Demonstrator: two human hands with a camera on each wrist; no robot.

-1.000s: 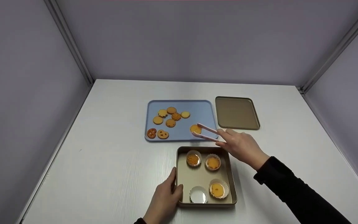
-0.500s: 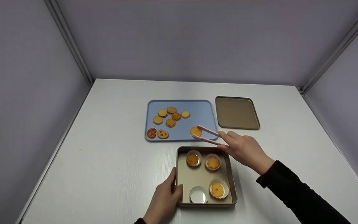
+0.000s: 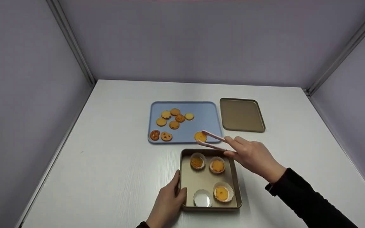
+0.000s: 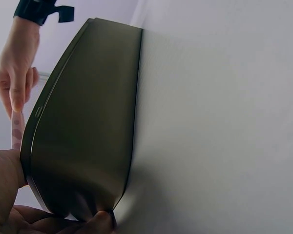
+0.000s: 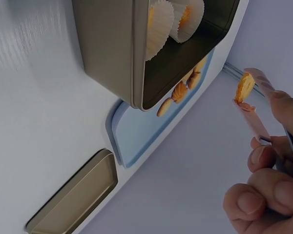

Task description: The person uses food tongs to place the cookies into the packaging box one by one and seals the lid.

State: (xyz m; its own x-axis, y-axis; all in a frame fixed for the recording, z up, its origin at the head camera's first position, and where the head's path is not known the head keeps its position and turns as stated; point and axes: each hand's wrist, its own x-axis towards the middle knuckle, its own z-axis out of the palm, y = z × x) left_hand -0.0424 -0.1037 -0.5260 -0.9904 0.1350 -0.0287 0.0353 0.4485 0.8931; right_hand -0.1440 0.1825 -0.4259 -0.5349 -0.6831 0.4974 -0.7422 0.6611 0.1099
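My right hand (image 3: 254, 157) holds pink tongs (image 3: 213, 136), which pinch a round yellow cookie (image 3: 200, 136) by its edges. In the right wrist view the cookie (image 5: 244, 87) hangs raised between the tong tips. Below and left of this hand is a deep bronze baking pan (image 3: 198, 182). Its left wall is gripped by my left hand (image 3: 168, 198), thumb over the rim. Inside the pan stand paper cups: one with a swirl cookie (image 3: 196, 162), one with a star-like cookie (image 3: 217, 166), one with a yellow cookie (image 3: 221, 193), and an empty cup (image 3: 202, 199).
Behind the pan lies a blue tray (image 3: 203, 110) bearing several cookies (image 3: 174, 125) and a pretzel (image 3: 154, 135). To its right is a flat bronze tray (image 3: 242, 114). Grey panels (image 3: 182, 41) enclose the white table (image 3: 116, 126) at the back and sides.
My right hand has drawn the tongs and the yellow cookie slightly toward me, from over the blue tray to near its front edge. The left hand and the pan have stayed put.
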